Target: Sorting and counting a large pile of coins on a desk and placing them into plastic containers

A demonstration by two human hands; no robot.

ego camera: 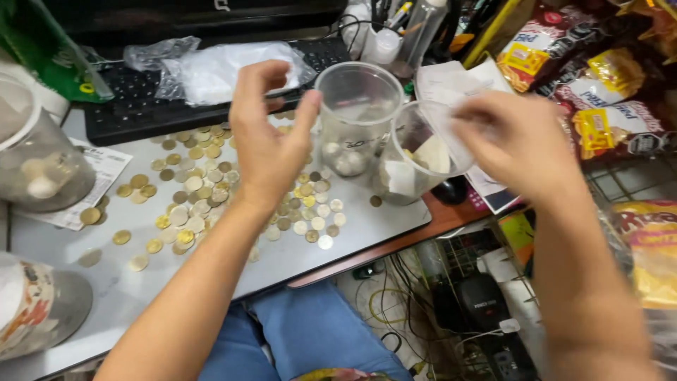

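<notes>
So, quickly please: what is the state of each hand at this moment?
Left hand: open, fingers curled, holding nothing, raised above the coins.
Right hand: closed on the tilted plastic cup.

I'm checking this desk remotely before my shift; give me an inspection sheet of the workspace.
Surface: pale grey desk, mostly covered.
Job's things: loose coins spread out; upright clear cup with some coins; tilted clear cup.
Clutter: plastic bag on the keyboard, jar, paper slips, snack packets.
Grippers: left hand open above the coins; right hand holds the tilted cup.
Cables: tangle under the desk.
Surroundings: power adapter below.
</notes>
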